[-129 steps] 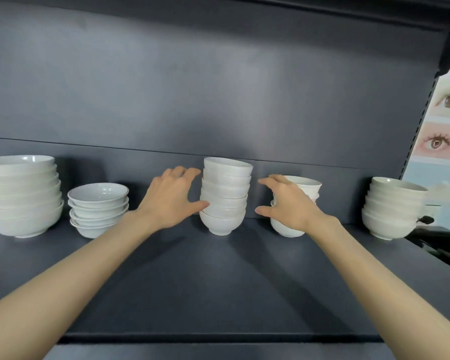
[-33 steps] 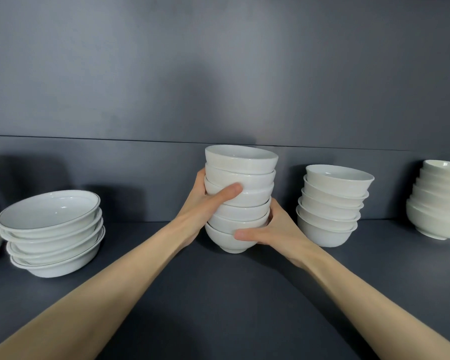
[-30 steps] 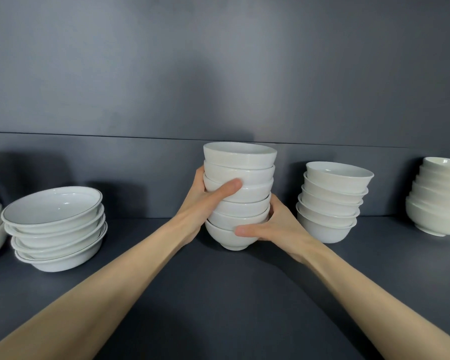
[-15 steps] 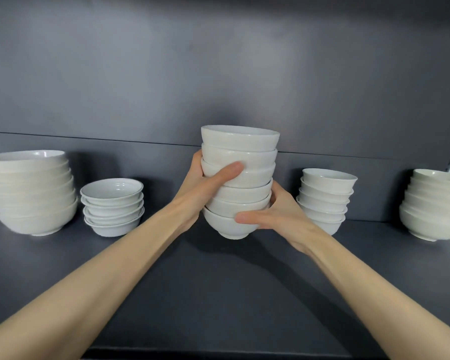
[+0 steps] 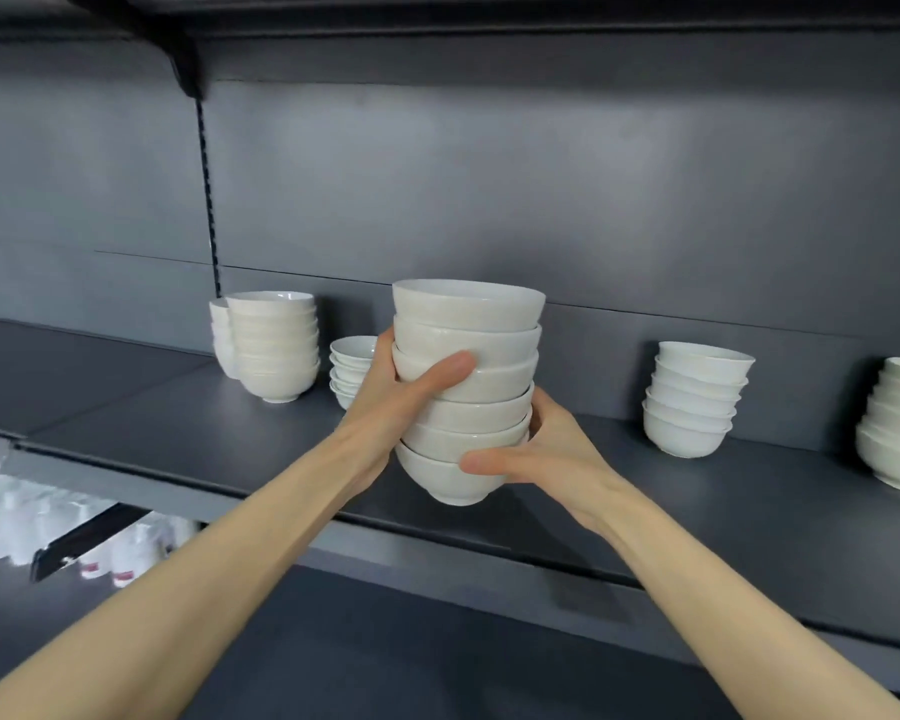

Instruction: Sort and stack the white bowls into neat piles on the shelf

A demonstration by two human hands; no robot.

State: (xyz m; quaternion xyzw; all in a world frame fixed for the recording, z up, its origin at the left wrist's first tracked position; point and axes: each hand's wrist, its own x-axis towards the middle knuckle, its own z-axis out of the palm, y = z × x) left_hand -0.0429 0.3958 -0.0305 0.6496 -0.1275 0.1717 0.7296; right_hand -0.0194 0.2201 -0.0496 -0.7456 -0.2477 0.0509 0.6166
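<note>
- A stack of six white glazed ceramic bowls (image 5: 466, 387) sat between the two hands and looked raised just clear of the front part of the dark grey metal shelf (image 5: 697, 517).
- The left hand (image 5: 385, 407) was curled round the stack's left side. Its thumb lay flat across the third bowl from the top, and its other fingers were hidden behind the stack.
- The right hand (image 5: 546, 454) cupped the lower right side. Its thumb pressed on the wall of the lowest bowl, and its fingers wrapped out of sight behind.
- Just behind the left fingers stood a low pile of small shallow white bowls (image 5: 352, 363), with a taller pile of deep white bowls (image 5: 276, 345) further out on that side.
- Well beyond the right fingers stood a pile of five matching small bowls (image 5: 694, 402). A pile of wider white bowls (image 5: 894, 428) stood at the frame edge.
- Glazed ceramic is stiff, slick and chips easily, and six nested bowls likely weigh a fair amount.
- The upper bowls only rest in one another, so tilting could let them slide.
- The safest hold seems to be one hand low, bearing the bottom bowl's wall near its foot, and the other higher up steadying the column.
</note>
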